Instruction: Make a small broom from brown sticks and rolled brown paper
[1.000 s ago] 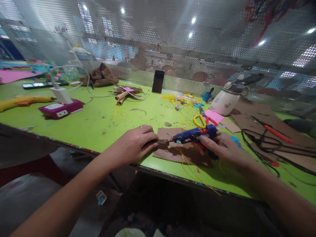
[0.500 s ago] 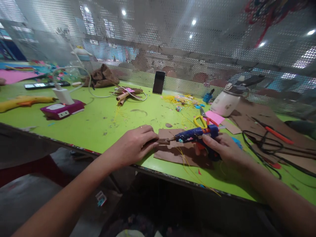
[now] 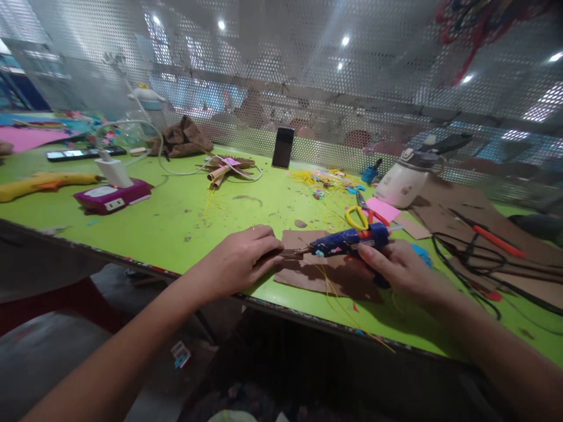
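Observation:
My right hand (image 3: pixel 402 266) is closed round the grip of a dark blue glue gun (image 3: pixel 338 241), its nozzle pointing left. The nozzle tip meets, or nearly meets, a narrow brown strip that looks like folded cardboard (image 3: pixel 291 254). My left hand (image 3: pixel 241 258) pinches the other end of this strip, and its fingers hide most of it. Beneath the gun lies a flat brown cardboard piece (image 3: pixel 290 274) at the table's front edge. Thin yellow strings (image 3: pixel 336 296) trail from the strip area over the edge. Scissors (image 3: pixel 357 217) with yellow and red handles lie just behind the gun.
On the green table (image 3: pixel 237 214) stand a purple power socket (image 3: pixel 112 196) with a white plug, a propped phone (image 3: pixel 282 147) and a white bottle (image 3: pixel 402 179). A black cord (image 3: pixel 466 252) and red-handled tool (image 3: pixel 497 237) lie right. A yellow glue gun (image 3: pixel 48 183) rests left.
The glue gun has shifted slightly left, its nozzle now over the end of the brown strip. My left hand stays nearly still.

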Available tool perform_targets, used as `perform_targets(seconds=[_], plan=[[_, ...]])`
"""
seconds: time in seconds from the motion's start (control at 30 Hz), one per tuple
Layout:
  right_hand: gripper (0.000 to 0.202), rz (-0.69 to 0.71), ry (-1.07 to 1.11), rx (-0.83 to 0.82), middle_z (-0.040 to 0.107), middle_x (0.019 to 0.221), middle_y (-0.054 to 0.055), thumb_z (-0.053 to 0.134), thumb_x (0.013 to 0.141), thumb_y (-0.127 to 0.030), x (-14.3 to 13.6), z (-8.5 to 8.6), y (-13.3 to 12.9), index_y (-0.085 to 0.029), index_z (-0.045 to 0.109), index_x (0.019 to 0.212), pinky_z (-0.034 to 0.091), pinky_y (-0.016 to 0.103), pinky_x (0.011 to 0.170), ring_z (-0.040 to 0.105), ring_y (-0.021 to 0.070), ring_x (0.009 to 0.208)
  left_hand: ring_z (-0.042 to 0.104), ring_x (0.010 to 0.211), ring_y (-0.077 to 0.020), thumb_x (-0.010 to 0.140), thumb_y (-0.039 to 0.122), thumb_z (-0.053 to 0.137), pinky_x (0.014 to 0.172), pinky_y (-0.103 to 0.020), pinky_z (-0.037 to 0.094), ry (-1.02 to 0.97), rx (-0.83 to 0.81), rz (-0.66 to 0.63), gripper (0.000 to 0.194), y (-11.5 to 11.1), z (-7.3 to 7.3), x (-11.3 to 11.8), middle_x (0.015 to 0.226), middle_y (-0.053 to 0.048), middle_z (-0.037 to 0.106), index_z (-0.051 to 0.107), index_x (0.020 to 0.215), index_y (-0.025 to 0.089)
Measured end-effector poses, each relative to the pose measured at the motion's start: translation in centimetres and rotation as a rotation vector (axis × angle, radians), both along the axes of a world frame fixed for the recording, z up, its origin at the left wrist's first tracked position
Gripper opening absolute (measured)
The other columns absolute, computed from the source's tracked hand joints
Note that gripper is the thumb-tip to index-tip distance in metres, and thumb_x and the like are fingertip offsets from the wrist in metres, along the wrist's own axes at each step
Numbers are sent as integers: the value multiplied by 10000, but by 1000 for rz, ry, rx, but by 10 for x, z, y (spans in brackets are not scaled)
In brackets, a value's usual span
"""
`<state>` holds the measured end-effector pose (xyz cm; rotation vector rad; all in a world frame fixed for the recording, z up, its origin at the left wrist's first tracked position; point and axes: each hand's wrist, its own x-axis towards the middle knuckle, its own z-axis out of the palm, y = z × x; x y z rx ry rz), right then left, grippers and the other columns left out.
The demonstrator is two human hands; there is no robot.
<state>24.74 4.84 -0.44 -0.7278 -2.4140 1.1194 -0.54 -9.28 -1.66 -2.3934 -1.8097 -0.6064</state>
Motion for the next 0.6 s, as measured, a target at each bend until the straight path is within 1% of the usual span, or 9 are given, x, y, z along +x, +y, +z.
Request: perform_targets(seconds=[0.13, 0.23, 0.4, 0.47, 0.6], plan=[[536, 11, 19, 12, 325, 488, -26, 429, 832, -627, -1, 2, -2, -184, 432, 530, 206, 238, 390, 271, 83, 442, 527, 774, -158, 932, 329, 397, 684, -265, 408, -3, -1, -2, 274, 0, 1, 1, 865, -60, 536, 606, 989, 162], [522, 32, -1, -7, 323, 502, -28, 422, 844, -613, -1, 2, -2, -181, 445, 553, 204, 241, 399, 273, 85, 453, 529, 779, -159, 934, 330, 393, 687, -267, 407, 1, -8, 6, 275, -1, 1, 1, 868, -60, 535, 605, 984, 162], [518, 12, -9, 3, 388, 508, -17, 421, 858, -596, 0, -1, 1, -169, 483, 572, 250, 234, 416, 333, 90, 467, 524, 779, -161, 934, 325, 390, 689, -271, 405, 1, -8, 4, 276, 0, 2, 1, 867, -61, 532, 603, 989, 159], [526, 27, -7, 18, 411, 501, -12, 405, 875, -580, 0, -3, 2, -165, 490, 562, 271, 232, 427, 363, 92, 468, 524, 783, -161, 933, 324, 391, 691, -272, 406, 0, -14, 0, 276, 0, 2, 1, 873, -63, 536, 602, 1001, 160], [550, 66, -29, 39, 490, 521, 13, 359, 904, -560, -2, -4, 5, -153, 553, 588, 326, 235, 467, 434, 103, 490, 525, 784, -161, 933, 324, 391, 690, -270, 407, -9, -22, -16, 277, -1, 1, 1, 874, -64, 540, 604, 1004, 160]])
